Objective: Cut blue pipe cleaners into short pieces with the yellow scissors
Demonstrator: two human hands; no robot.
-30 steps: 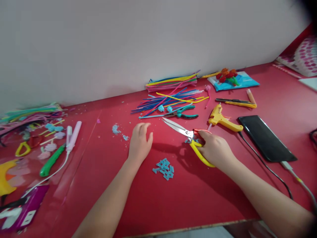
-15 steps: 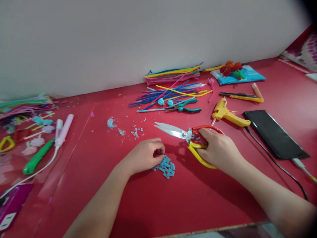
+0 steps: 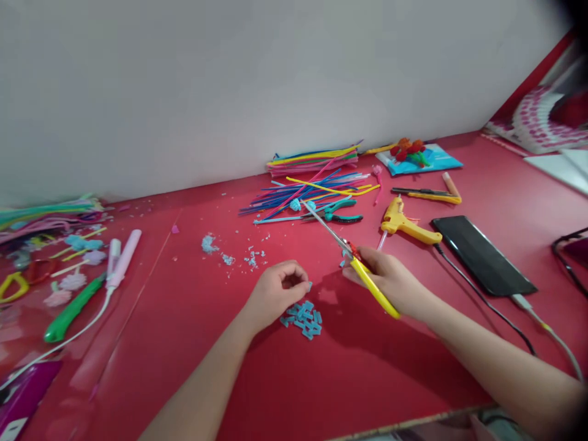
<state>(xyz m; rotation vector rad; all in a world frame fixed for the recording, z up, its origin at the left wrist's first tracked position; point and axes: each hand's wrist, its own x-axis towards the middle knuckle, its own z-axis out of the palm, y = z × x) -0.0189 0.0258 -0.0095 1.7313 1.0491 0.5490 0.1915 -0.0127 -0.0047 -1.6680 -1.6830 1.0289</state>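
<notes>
Thumb and forefinger of my left hand [image 3: 280, 293] pinch a small blue piece [image 3: 309, 286]. Just below those fingertips lies a small pile of cut blue pieces [image 3: 304, 318] on the red table [image 3: 367, 380]. My right hand [image 3: 390, 278] is wrapped round the scissors [image 3: 372, 286], which have yellow and red handles. Their blades are turned edge-on and point up and to the left, above the table. A few more blue bits [image 3: 342, 258] lie beside the scissors' pivot, partly hidden.
Behind the hands lie blue fluff [image 3: 209, 244], loose pipe cleaners [image 3: 275, 199] and pliers [image 3: 342, 211]. At right are a yellow glue gun [image 3: 408, 225] and a phone [image 3: 482, 254] with cables. A green-handled tool [image 3: 73, 312] and a pink tool [image 3: 125, 260] lie left.
My left hand has lifted off the pile with a blue piece between its fingertips. My right hand has rolled the scissors from flat to edge-on. The camera view has shifted somewhat.
</notes>
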